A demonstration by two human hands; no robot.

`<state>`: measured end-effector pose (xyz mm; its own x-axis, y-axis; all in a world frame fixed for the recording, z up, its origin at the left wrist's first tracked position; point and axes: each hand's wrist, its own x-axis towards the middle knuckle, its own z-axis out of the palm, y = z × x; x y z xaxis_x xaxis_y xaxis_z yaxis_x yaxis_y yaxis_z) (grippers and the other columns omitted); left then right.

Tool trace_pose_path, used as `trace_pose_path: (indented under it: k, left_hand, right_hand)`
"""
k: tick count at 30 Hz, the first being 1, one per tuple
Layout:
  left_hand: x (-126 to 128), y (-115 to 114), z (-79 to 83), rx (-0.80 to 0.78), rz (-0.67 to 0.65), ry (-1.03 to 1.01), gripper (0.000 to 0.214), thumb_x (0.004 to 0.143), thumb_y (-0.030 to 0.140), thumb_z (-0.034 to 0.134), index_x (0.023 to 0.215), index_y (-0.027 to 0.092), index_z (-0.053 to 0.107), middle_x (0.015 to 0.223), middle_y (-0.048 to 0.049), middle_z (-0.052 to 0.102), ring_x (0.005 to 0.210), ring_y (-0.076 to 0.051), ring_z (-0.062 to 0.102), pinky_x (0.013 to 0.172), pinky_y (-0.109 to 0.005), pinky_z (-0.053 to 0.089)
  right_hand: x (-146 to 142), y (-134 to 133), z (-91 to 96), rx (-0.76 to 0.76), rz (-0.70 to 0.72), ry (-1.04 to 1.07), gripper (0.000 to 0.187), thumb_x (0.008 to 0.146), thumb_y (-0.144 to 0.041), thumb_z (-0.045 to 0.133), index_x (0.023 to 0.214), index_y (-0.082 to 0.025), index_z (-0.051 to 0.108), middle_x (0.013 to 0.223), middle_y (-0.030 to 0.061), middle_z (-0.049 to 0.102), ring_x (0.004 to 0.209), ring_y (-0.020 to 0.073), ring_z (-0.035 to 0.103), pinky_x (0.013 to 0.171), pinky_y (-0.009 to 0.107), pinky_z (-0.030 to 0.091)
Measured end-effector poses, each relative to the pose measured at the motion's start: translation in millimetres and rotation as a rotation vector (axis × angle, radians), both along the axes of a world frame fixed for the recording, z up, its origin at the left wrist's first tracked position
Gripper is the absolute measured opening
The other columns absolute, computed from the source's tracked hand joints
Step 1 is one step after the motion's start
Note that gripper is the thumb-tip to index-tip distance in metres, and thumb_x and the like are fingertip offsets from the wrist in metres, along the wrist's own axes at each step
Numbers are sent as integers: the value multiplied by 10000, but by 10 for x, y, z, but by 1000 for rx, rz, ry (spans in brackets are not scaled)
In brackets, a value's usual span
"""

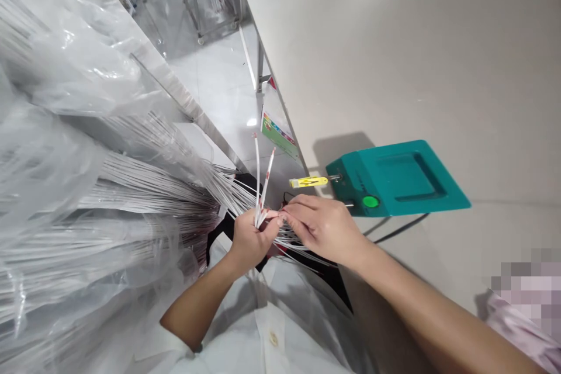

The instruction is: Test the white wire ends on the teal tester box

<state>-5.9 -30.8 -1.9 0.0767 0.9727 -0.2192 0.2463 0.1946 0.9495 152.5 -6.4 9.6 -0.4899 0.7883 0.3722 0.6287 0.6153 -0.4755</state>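
My left hand (252, 239) is closed around a few white wires (258, 172), whose ends stick up above the fingers and show reddish tips. One of them carries red marks along its length. My right hand (322, 225) pinches at the fingertips of the left, with thumb and forefinger together; what lies between them is too small to make out. Below both hands a loose bundle of white wires (234, 193) crosses my lap. Just beyond my right hand stands a teal device (385, 178) with a green button (370, 202) and a yellow clip (309, 182) on its front.
Plastic-wrapped bundles of long white wires (144, 184) fill the left side. The pale table (394, 58) spans the right, with a black cable (403, 228) behind the device. A wheeled metal rack (193, 6) stands on the floor. Pink fabric (521, 327) shows at lower right.
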Motion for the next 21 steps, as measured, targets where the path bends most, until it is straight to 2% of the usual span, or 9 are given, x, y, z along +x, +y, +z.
trace_pose_path:
  k: [3, 5, 7, 9, 12, 15, 21]
  left_hand:
    - [11, 75, -19, -22, -1, -30, 142, 739, 247, 593, 704, 134, 671, 625, -13, 611, 577, -108, 516, 568, -225, 406]
    - [37, 135, -28, -47, 48, -84, 137, 736, 248, 594, 712, 133, 664, 636, -20, 628, 597, -114, 544, 589, -229, 422]
    - [74, 198, -34, -84, 104, -156, 157, 730, 243, 599, 810, 124, 664, 658, -28, 648, 609, -117, 570, 604, -232, 438]
    - [113, 258, -39, -126, 144, -220, 263, 719, 224, 606, 954, 112, 645, 635, -18, 642, 594, -112, 576, 594, -228, 443]
    - [153, 339, -42, -145, 164, -268, 396, 697, 186, 610, 1088, 120, 608, 571, 19, 603, 562, -100, 561, 564, -214, 435]
    - [167, 397, -42, -116, 135, -256, 369, 686, 170, 607, 1053, 138, 638, 560, 24, 603, 521, -86, 527, 536, -208, 420]
    - [177, 440, -11, -100, 106, -240, 348, 712, 198, 603, 1047, 123, 660, 589, -5, 637, 512, -86, 514, 522, -213, 412]
  right_hand:
    - [75, -17, 120, 228, -55, -206, 197, 839, -201, 503, 703, -163, 639, 687, 38, 658, 634, 140, 592, 615, 259, 419]
    - [163, 4, 233, 345, -113, -280, 134, 824, -222, 545, 774, -163, 654, 760, 46, 683, 693, 156, 605, 671, 269, 425]
    - [266, 62, 341, 422, -180, -384, 157, 819, -246, 564, 904, -150, 656, 869, 65, 696, 790, 190, 611, 727, 288, 423]
    - [360, 147, 419, 416, -183, -534, 186, 825, -211, 543, 956, -131, 648, 886, 77, 696, 823, 217, 608, 749, 315, 410]
    - [437, 287, 467, 335, -71, -667, 175, 821, -120, 495, 879, -157, 655, 797, 49, 693, 769, 209, 606, 768, 332, 386]
    - [446, 394, 469, 255, -29, -683, 165, 831, -130, 482, 815, -170, 642, 762, 48, 684, 730, 202, 601, 764, 344, 369]
    - [464, 500, 456, 125, 22, -672, 175, 827, -194, 506, 955, -164, 622, 849, 109, 686, 844, 274, 595, 826, 444, 330]
